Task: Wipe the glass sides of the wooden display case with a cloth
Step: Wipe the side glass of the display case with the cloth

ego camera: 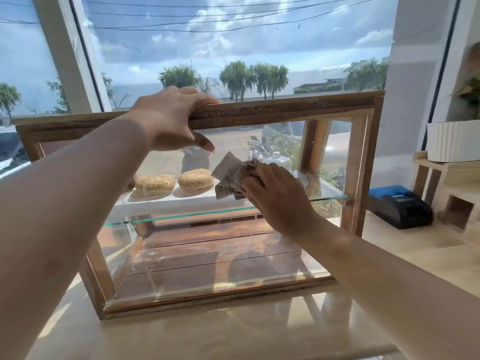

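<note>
A single head-worn wide-angle view looks forward and slightly down from close before the glass-sided wooden display case (pixel 285 107) on the pale glossy surface (pixel 233 333), facing a large window (pixel 233 48).

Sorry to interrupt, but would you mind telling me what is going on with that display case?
A person is wiping the wooden display case, which stands on the counter by the window. The left hand grips the case's top rail, while the right hand holds a crumpled cloth against the front glass, about level with the glass shelf. Two sesame buns sit inside at that level.
</note>
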Demonstrator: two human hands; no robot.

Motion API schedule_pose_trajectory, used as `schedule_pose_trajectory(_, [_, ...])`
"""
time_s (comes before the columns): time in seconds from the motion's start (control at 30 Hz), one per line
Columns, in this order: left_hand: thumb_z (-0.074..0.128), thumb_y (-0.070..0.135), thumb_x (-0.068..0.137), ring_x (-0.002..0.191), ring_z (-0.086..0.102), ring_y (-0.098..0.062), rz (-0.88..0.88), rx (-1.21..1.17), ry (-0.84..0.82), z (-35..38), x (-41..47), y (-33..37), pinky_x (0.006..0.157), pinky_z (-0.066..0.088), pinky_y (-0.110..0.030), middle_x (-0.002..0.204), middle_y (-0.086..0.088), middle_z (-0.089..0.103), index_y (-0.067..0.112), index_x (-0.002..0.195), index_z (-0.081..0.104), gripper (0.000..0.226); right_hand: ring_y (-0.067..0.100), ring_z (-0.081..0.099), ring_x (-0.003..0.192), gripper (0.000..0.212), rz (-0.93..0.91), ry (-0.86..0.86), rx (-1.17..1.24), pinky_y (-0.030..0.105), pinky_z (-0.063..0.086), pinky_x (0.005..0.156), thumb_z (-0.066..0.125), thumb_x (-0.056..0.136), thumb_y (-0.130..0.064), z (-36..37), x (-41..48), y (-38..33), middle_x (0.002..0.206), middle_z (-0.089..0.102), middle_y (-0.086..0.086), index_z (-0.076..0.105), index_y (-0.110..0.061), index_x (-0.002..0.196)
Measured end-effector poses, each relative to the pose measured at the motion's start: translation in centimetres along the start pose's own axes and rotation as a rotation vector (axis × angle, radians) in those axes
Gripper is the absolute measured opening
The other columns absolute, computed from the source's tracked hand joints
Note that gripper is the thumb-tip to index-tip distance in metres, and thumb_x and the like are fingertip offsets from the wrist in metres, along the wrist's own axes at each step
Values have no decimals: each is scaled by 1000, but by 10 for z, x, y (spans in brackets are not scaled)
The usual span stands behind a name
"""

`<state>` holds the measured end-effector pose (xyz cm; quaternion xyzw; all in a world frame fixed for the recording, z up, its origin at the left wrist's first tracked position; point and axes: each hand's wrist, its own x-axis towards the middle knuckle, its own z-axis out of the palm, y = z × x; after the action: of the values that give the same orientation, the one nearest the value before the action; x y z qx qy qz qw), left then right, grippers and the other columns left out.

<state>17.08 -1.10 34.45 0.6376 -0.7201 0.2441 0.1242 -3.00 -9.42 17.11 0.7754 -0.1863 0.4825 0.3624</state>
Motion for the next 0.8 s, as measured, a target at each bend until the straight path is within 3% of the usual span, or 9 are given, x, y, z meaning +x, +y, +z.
schedule_pose_trajectory(0.2, [67,74,67,123,40,-17,-15,7,5,0,0,0,89,44,-41,128,17,49,54,141,31,85,32,56,79,12,149,6,-23,39,51,65,56,96,-16,-30,-36,48,92,56,17,53,-8,106])
schedule_pose_trajectory(0.37, [66,75,65,125,40,-18,-7,11,17,1,0,0,89,44,-42,130,17,48,56,140,32,84,35,54,90,27,473,-22,-154,43,54,70,56,92,-17,-65,-75,90,101,56,23,61,2,110])
schedule_pose_trajectory(0.5, [63,77,65,124,40,-18,4,10,26,1,0,-1,90,45,-45,129,16,49,56,140,32,84,37,56,94,26,601,26,-117,39,53,72,58,90,-14,-60,-77,81,104,55,24,61,3,110])
schedule_pose_trajectory(0.6, [62,77,65,123,40,-18,6,8,23,2,0,-2,91,45,-45,127,16,49,56,140,31,84,35,57,94,24,736,101,-46,36,54,70,71,88,-4,-46,-85,63,105,52,22,58,-1,108])
schedule_pose_trajectory(0.8, [67,74,66,123,41,-19,9,15,26,1,1,-1,90,44,-43,127,15,49,55,140,32,84,35,55,94,33,764,101,22,42,58,74,76,83,0,-33,-92,34,104,48,19,57,-3,109])
